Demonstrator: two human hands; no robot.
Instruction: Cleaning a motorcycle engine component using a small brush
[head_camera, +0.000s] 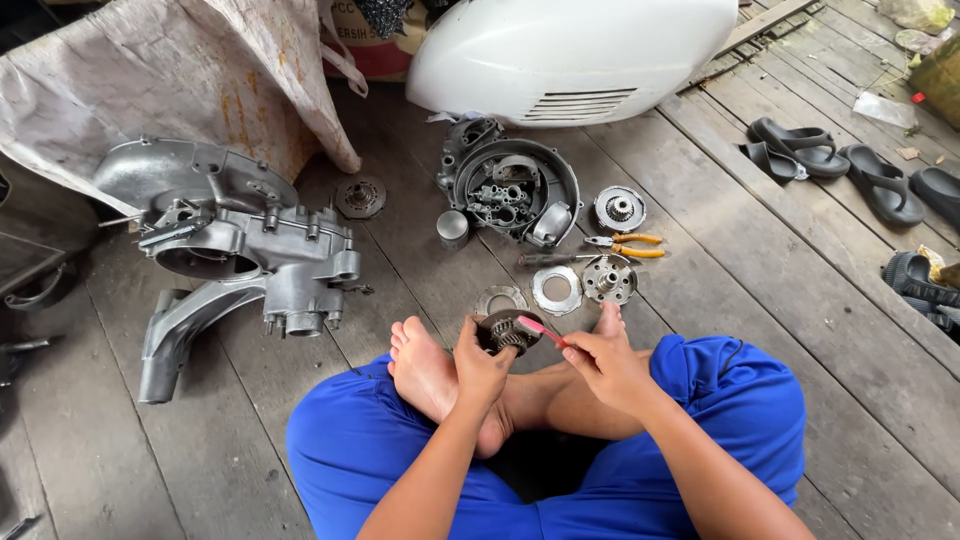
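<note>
Left hand (480, 368) grips round gear part (508, 333) tight, above crossed feet. Right hand (600, 362) pinches pink brush (542, 331), tip on gear. Best: hold gear steady, brush teeth with small strokes, turn bit by bit.

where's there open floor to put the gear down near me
Bare planks lie right of the pliers, running toward the sandals, and between the engine casing and the left hand. It is crowded straight ahead: ring plates, a clutch disc and the round housing sit close together beyond the gear.
</note>
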